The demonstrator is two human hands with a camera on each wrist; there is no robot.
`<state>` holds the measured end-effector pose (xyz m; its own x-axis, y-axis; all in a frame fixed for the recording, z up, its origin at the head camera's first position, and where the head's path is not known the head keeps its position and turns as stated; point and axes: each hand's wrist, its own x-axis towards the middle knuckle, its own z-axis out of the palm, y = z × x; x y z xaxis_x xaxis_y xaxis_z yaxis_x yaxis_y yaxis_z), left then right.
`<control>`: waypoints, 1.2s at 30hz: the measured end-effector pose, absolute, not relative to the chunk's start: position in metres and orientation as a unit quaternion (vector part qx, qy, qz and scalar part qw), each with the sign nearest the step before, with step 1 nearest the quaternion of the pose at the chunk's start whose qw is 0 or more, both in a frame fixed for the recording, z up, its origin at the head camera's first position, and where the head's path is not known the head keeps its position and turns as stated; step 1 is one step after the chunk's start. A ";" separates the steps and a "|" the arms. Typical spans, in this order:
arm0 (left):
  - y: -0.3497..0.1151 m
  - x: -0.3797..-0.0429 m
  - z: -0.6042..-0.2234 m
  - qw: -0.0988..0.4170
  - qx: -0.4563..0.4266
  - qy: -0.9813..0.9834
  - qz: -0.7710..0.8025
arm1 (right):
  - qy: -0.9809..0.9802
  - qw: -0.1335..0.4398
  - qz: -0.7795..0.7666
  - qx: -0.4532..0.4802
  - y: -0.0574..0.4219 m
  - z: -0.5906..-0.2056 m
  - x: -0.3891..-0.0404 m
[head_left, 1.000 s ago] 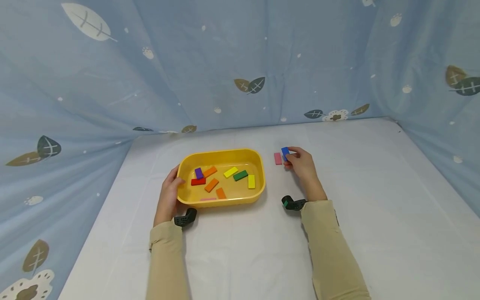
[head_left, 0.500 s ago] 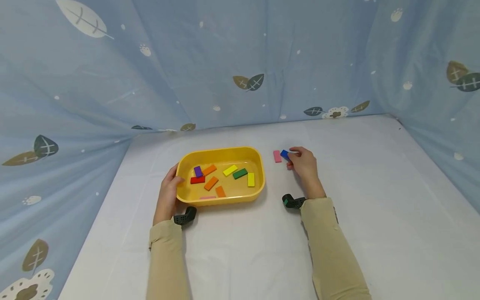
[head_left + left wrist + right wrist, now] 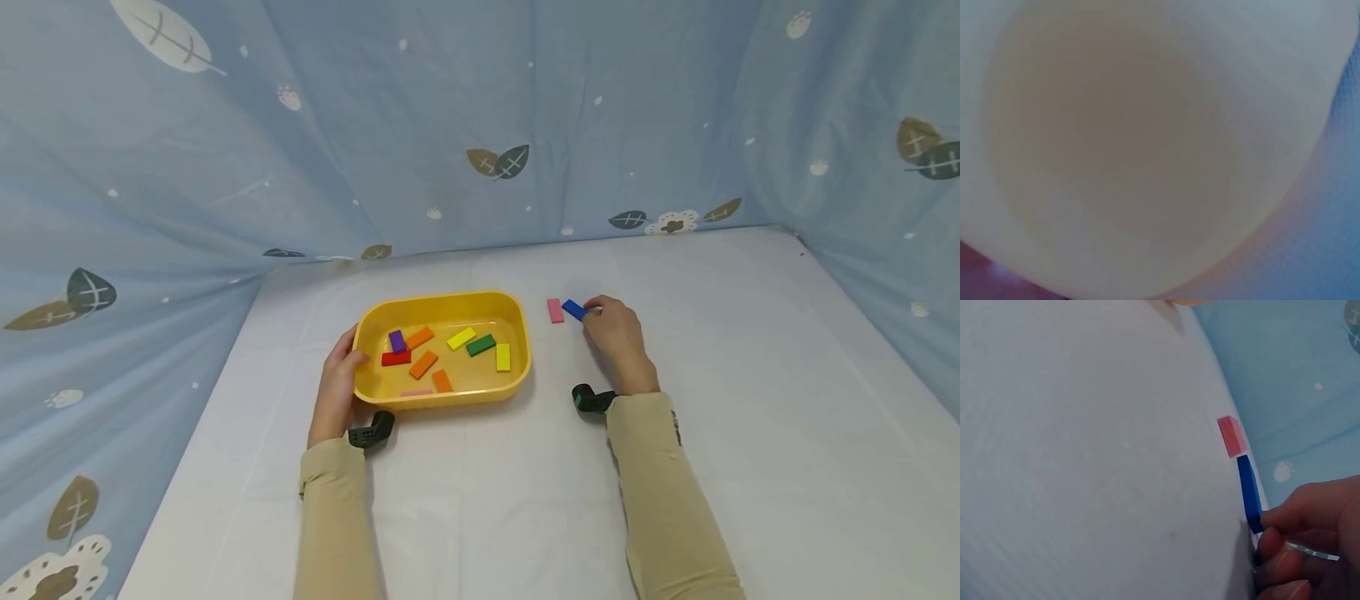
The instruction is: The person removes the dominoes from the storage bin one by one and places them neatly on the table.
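Observation:
My left hand [image 3: 339, 385] grips the left end of a yellow plastic tub [image 3: 450, 400], thumb over its rim and the other fingers mostly hidden outside the wall. To the tub's right, my right hand [image 3: 617, 333] pinches the right end of a flat blue block [image 3: 574, 310] between finger and thumb. A pink block [image 3: 555, 311] lies just left of the blue one, its long side towards me and away. In the right wrist view the blue block [image 3: 1249, 494] slants, one end close to the pink block [image 3: 1231, 436] and the other at my fingertips [image 3: 1269, 520].
Inside the tub lie several loose blocks, among them a purple block [image 3: 397, 341], a red block [image 3: 396, 358], a green block [image 3: 481, 345] and a yellow block [image 3: 502, 357]. A blue patterned curtain [image 3: 435, 125] rises behind the white table [image 3: 480, 500]. The left wrist view is blurred.
The blue block has been lowered from a raised, upright stance to a slanted position beside the pink block. My right hand has shifted slightly right; my left hand stays on the tub.

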<state>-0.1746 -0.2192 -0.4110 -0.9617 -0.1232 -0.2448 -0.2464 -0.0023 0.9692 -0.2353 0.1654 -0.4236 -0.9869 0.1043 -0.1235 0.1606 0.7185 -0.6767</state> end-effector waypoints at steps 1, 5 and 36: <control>-0.220 -0.176 -0.413 0.044 -0.132 0.705 0.696 | 0.927 0.045 -0.366 0.070 0.167 -0.422 -0.235; -0.222 -0.178 -0.419 0.041 -0.135 0.708 0.692 | 0.930 0.067 -0.356 0.063 0.169 -0.419 -0.234; -0.218 -0.175 -0.411 0.042 -0.126 0.696 0.705 | 0.945 0.071 -0.307 0.081 0.162 -0.422 -0.236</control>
